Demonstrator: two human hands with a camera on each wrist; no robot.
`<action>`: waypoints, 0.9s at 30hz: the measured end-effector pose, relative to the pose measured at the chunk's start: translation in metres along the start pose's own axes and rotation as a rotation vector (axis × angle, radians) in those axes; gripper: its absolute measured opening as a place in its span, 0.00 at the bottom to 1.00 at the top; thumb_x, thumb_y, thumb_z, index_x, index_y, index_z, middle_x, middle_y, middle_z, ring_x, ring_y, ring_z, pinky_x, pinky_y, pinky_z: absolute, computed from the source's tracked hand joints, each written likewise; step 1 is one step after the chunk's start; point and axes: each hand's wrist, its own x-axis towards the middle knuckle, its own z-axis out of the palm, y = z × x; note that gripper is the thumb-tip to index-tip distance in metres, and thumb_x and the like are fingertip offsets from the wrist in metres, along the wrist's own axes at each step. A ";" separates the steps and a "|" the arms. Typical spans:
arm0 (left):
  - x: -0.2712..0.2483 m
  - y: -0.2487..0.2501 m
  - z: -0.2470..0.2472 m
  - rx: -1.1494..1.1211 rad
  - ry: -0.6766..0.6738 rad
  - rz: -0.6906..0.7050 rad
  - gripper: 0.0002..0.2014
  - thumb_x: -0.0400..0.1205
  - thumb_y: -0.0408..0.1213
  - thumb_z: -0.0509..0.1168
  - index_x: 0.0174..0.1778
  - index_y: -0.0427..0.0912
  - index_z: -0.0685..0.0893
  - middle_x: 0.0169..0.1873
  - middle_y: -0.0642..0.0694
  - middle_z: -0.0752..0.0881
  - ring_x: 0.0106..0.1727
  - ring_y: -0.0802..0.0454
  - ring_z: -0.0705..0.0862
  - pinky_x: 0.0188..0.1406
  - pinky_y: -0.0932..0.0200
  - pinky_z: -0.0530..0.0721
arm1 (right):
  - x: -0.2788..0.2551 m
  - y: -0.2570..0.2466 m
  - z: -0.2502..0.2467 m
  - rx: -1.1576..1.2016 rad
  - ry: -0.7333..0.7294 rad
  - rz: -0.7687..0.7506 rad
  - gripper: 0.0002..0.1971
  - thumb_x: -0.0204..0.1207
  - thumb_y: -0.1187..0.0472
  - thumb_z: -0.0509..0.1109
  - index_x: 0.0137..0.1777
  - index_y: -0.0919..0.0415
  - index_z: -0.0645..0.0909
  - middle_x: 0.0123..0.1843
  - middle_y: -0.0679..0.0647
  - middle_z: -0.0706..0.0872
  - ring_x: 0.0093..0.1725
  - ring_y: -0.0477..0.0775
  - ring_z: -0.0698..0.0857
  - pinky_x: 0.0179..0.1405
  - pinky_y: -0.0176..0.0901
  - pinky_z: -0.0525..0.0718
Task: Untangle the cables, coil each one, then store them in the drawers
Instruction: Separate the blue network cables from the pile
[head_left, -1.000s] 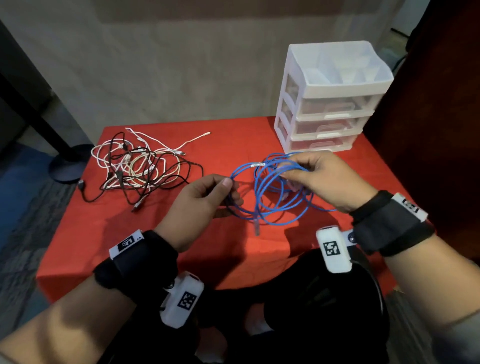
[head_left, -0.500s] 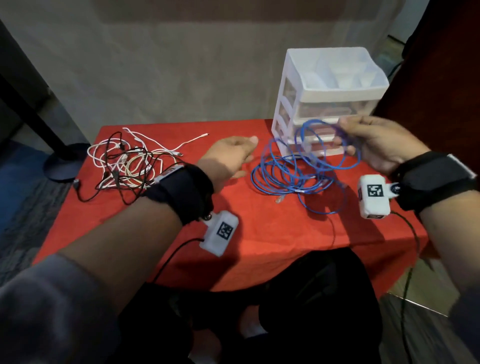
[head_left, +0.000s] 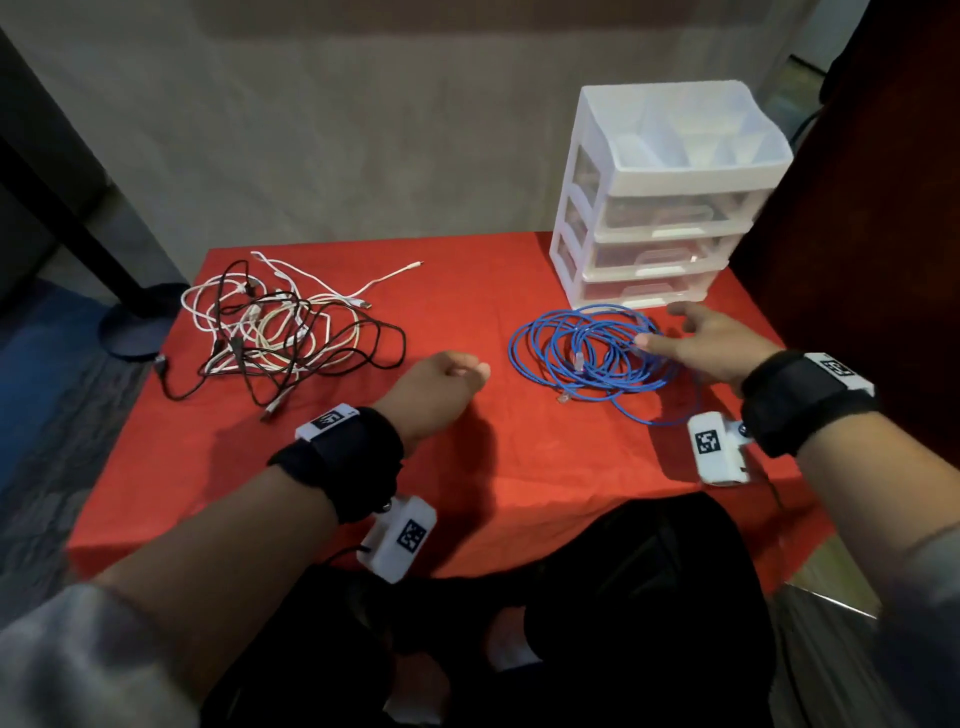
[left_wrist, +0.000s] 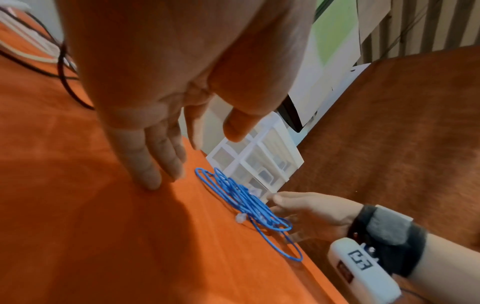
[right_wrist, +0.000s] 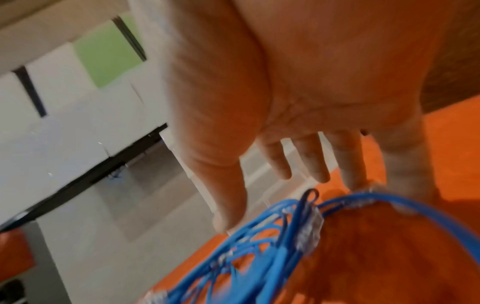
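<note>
The loosely coiled blue cable lies flat on the red tablecloth just in front of the white drawer unit, whose three drawers are closed. My right hand hovers at the coil's right edge with its fingers spread and straight, holding nothing; in the right wrist view the blue cable lies under the right hand. My left hand is left of the coil with relaxed fingers pointing down at the cloth, empty. A tangle of black and white cables lies at the table's left.
The red table is small, and its front edge is close to my lap. A dark brown surface rises right beside the drawer unit. A black stand base sits on the floor beyond the left edge.
The left hand let go of the blue cable and drew back to the left. The right hand carried the coil toward the drawers, laid it on the cloth and released it.
</note>
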 end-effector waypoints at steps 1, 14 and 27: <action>0.000 0.004 0.006 -0.044 -0.011 -0.034 0.23 0.85 0.50 0.67 0.66 0.33 0.80 0.43 0.48 0.82 0.44 0.52 0.83 0.39 0.57 0.77 | 0.001 -0.004 0.005 0.001 -0.050 -0.003 0.40 0.71 0.52 0.84 0.80 0.59 0.72 0.66 0.53 0.81 0.61 0.56 0.85 0.67 0.52 0.84; -0.047 -0.028 -0.046 0.351 0.169 0.048 0.15 0.83 0.51 0.70 0.59 0.45 0.87 0.51 0.46 0.90 0.54 0.48 0.88 0.60 0.48 0.85 | -0.059 -0.072 0.117 -0.466 -0.239 -0.433 0.33 0.72 0.48 0.81 0.76 0.50 0.77 0.72 0.54 0.82 0.73 0.57 0.79 0.74 0.45 0.64; -0.081 -0.044 -0.170 0.710 0.362 -0.001 0.18 0.80 0.61 0.66 0.45 0.50 0.88 0.36 0.52 0.91 0.41 0.49 0.90 0.46 0.54 0.87 | -0.097 -0.135 0.212 -0.562 -0.361 -0.598 0.36 0.73 0.36 0.69 0.81 0.46 0.71 0.77 0.52 0.79 0.77 0.61 0.75 0.78 0.57 0.65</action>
